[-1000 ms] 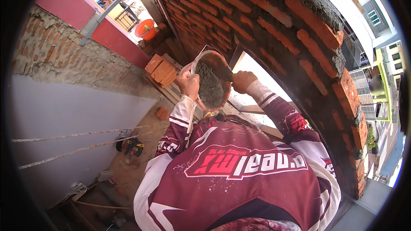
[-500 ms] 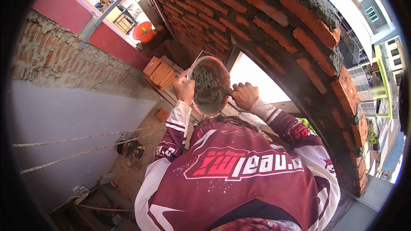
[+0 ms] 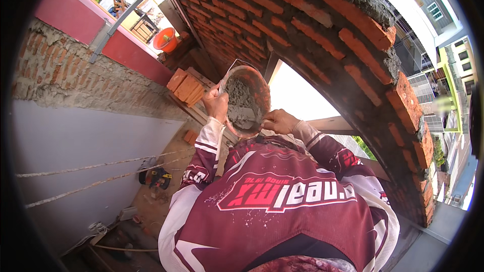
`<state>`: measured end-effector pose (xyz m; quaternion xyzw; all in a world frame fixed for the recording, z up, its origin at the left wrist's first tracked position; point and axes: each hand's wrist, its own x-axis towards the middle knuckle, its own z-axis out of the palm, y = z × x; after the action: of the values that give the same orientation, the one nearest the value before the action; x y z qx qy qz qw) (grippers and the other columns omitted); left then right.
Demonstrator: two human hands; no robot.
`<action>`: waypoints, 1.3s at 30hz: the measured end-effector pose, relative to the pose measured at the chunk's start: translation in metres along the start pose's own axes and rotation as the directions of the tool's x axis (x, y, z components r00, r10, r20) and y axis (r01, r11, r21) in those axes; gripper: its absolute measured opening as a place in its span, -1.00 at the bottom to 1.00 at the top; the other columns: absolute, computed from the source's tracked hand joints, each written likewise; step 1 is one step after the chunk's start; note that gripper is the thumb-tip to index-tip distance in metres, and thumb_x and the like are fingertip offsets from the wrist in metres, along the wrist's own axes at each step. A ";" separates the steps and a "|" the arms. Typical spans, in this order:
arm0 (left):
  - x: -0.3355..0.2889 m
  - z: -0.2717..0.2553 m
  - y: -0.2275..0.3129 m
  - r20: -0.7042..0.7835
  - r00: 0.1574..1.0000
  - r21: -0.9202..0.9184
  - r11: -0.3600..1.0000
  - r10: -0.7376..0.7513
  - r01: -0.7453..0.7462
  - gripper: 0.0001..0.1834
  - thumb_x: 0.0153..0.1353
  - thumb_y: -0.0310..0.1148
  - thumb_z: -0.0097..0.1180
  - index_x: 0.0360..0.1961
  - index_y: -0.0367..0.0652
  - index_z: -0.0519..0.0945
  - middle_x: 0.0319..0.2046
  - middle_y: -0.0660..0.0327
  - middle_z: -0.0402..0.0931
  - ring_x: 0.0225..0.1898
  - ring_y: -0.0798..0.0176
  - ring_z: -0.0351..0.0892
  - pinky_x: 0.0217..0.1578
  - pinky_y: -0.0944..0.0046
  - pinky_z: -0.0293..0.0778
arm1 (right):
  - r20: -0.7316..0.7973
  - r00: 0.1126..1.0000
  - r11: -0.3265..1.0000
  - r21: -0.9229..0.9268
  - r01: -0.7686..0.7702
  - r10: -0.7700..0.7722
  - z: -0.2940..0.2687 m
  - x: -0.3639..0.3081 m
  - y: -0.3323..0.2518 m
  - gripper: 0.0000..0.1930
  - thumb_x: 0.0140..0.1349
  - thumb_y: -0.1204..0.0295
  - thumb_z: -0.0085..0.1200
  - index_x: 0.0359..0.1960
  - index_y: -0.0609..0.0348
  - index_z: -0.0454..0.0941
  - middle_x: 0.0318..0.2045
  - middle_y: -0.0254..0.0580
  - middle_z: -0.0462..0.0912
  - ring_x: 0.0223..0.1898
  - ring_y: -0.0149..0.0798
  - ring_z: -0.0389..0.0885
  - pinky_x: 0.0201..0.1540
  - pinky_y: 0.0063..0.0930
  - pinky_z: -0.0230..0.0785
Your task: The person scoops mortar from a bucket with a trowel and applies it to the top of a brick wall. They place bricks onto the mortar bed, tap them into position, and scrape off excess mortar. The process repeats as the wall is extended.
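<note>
One maroon-and-white long-sleeved jersey (image 3: 282, 231), worn by the person, nearest. Two bare hands, both closed. Left hand (image 3: 216, 106): fingers curled tight over the left rim of a bucket. Right hand (image 3: 280, 121): curled at the bucket's lower right rim, closed on a trowel (image 3: 245, 115); the handle is mostly hidden in the fist, the blade lies in the mortar.

One round bucket (image 3: 259, 89), reddish, grey-smeared, held ahead of the chest, its mouth facing the viewer. Contents: grey mortar (image 3: 237, 92), lumpy.

One stack of orange bricks (image 3: 185, 87), just left of the bucket. One brick wall (image 3: 307, 45), unplastered, rising ahead and curving down the right side. Two pale cords (image 3: 85, 171), strung across the left. One black-and-yellow tool (image 3: 157, 177), on the floor below; kind unclear. One orange basin (image 3: 165, 41), beyond the bricks. Several buildings (image 3: 446, 15), outside at far right.
</note>
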<state>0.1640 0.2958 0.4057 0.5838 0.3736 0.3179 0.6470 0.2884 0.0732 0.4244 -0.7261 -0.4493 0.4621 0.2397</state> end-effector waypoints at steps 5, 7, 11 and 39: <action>-0.007 -0.005 -0.002 -0.057 0.998 -0.084 0.996 -0.032 0.028 -0.53 -0.04 -0.71 -0.04 -0.07 -0.44 0.70 -0.47 0.38 0.58 -0.61 0.60 0.28 -0.60 0.47 0.20 | -0.259 0.903 0.675 -0.736 0.045 -0.343 -0.020 -0.018 -0.010 -0.82 0.23 0.32 0.05 -0.23 -0.01 0.68 -0.29 -0.18 0.69 -0.27 -0.06 0.71 -0.21 -0.05 0.53; -0.007 0.001 -0.002 -0.034 0.999 -0.050 0.999 0.011 -0.012 -0.54 -0.03 -0.71 -0.03 -0.07 -0.43 0.70 -0.41 0.37 0.61 -0.57 0.59 0.34 -0.56 0.48 0.26 | -0.272 0.881 0.565 -0.825 -0.007 -0.386 -0.032 -0.020 -0.016 -0.83 0.19 0.35 0.06 -0.33 0.06 0.70 -0.35 -0.15 0.70 -0.34 -0.04 0.73 -0.28 -0.08 0.55; -0.013 0.016 0.002 0.025 0.990 0.051 0.988 0.142 -0.143 -0.55 -0.01 -0.69 -0.02 -0.06 -0.41 0.70 -0.35 0.39 0.63 -0.49 0.59 0.42 -0.46 0.51 0.35 | -0.327 0.941 0.621 -0.757 -0.205 -0.088 -0.047 -0.012 -0.026 -0.83 0.15 0.37 0.10 -0.37 0.10 0.74 -0.36 -0.05 0.74 -0.33 -0.03 0.76 -0.29 -0.12 0.58; 0.000 -0.132 -0.135 -0.634 0.710 -0.074 0.939 -0.305 0.337 -0.39 -0.09 -0.63 0.03 0.11 -0.42 0.63 -0.27 0.17 0.69 -0.46 0.34 0.49 -0.46 0.29 0.38 | -0.664 0.673 0.930 -0.356 0.098 -0.325 -0.329 -0.043 -0.292 -0.65 0.49 0.19 0.03 -0.18 0.29 0.65 -0.55 -0.39 0.55 -0.52 -0.52 0.49 -0.48 -0.52 0.37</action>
<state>0.0477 0.3487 0.2667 0.3823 0.6732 0.3707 0.5131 0.4466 0.1982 0.8173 -0.8170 -0.4656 0.0423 0.3376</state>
